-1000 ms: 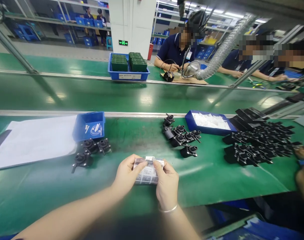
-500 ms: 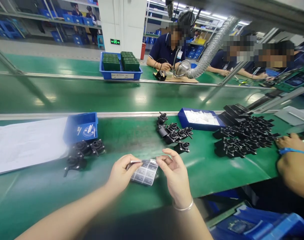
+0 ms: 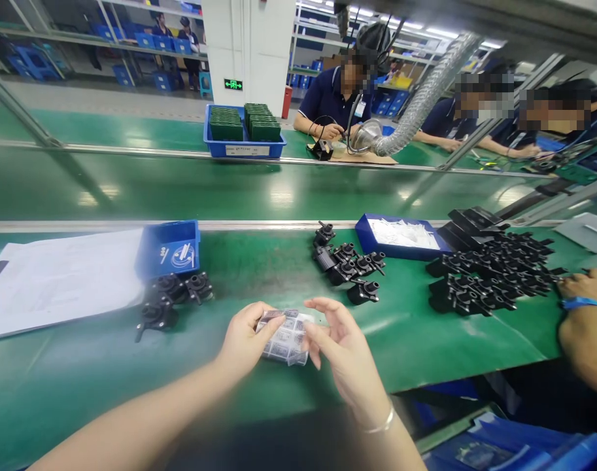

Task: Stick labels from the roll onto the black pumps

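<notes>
My left hand (image 3: 244,340) is closed on a small sheet of printed labels (image 3: 284,337) and holds it just above the green bench near its front edge. Right beside the sheet, my right hand (image 3: 340,347) has its fingers apart and slightly curled, with fingertips at the sheet's right edge; whether a peeled label sits on them I cannot tell. A cluster of black plastic parts (image 3: 350,265) lies just beyond my right hand. Three more black parts (image 3: 173,297) lie left of my left hand.
A small blue bin (image 3: 168,248) and a white paper (image 3: 57,278) sit at the left. A blue tray of white pieces (image 3: 401,235) and a big pile of black parts (image 3: 494,268) lie right, where another person's hand (image 3: 587,288) rests. Co-workers sit across the conveyor.
My right hand let go of the label sheet's top edge and drew slightly away with its fingers spread. The left hand kept holding the sheet. The neighbour's hand came nearer the black pile.
</notes>
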Demonstrator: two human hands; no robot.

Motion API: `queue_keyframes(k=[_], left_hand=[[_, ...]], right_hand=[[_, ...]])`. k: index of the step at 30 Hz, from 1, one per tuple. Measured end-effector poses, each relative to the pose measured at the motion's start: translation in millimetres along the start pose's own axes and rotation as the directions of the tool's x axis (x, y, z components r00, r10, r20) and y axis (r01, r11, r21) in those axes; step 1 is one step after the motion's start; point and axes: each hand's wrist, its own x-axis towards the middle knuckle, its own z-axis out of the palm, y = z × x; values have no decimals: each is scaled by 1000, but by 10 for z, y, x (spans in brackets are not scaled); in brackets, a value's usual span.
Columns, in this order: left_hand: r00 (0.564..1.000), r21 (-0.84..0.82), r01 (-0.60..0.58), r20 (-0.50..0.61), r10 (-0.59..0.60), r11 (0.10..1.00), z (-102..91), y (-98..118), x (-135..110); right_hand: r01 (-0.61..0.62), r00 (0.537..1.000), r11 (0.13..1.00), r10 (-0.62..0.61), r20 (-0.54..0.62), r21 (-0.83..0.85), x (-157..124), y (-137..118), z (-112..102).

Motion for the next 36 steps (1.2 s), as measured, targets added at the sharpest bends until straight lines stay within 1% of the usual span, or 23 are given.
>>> queue_keyframes(k=[1,3,5,7,9,10,13,15,17,19,21,23,24,26,28,29,30,31,32,33,34,35,36], left_hand=[[1000,19,-25,6,25,1000,-4,12,-11],[998,36,-62,17,61,997,-11,27,-28],[997,22,-67,32,66,998,-14,30,-30],[998,-5,-49,49,50,999,-12,25,-21],[998,-22,-31,61,32,999,-7,20,-5],[998,-22,-25,63,26,999,-4,19,1],[998,4,-28,61,28,1000,-5,28,4],[996,19,-55,70,54,998,-13,43,-8],[993,36,-83,86,80,996,-24,62,-26],[992,58,-92,96,86,994,-33,78,-40],[992,66,-85,98,78,994,-32,81,-45],[993,47,-66,106,61,997,-21,62,-38],[992,21,-44,120,41,999,-14,44,-30],[989,-35,24,149,-18,999,-10,-4,-7],[984,-44,67,166,-59,997,-38,-38,24],[988,-5,45,147,-43,999,-68,-37,42],[994,70,-10,109,3,998,-104,-14,63],[995,166,-88,66,77,982,-142,35,87],[985,267,-173,34,170,948,-174,112,117],[964,359,-256,21,266,898,-189,215,156],[934,427,-338,44,354,839,-177,339,204],[899,462,-422,107,424,780,-129,475,265],[855,466,-512,202,477,722,-42,614,339]], right_hand=[[-22,1000,1000,22,-15,-12,41,38,27],[-26,999,999,24,-49,-42,98,119,73],[13,995,994,-23,-92,-109,110,177,98],[72,988,978,-96,-118,-194,79,192,95],[97,991,976,-114,-74,-194,28,160,74],[80,996,987,-85,-28,-143,6,130,63],[-80,991,995,73,109,60,-5,32,63],[-175,979,980,164,120,90,44,6,103],[-223,971,973,217,98,54,114,26,166],[-230,970,973,228,89,17,173,71,230],[-203,976,979,203,80,-2,198,108,276],[-168,983,986,168,78,-8,178,113,290],[-160,982,987,160,96,-6,151,102,281],[-174,966,984,166,196,29,72,62,225],[-202,936,973,157,314,114,-27,14,110],[-203,930,964,135,341,170,-76,-5,33],[-185,937,955,101,334,231,-121,-19,-53],[-150,953,946,61,298,286,-161,-26,-143],[-109,969,937,25,247,332,-195,-24,-233],[-67,981,926,-6,193,372,-222,-14,-317],[-31,989,913,-31,145,406,-243,3,-392],[-5,993,899,-47,107,437,-259,27,-453],[12,995,885,-58,83,465,-271,55,-501]])
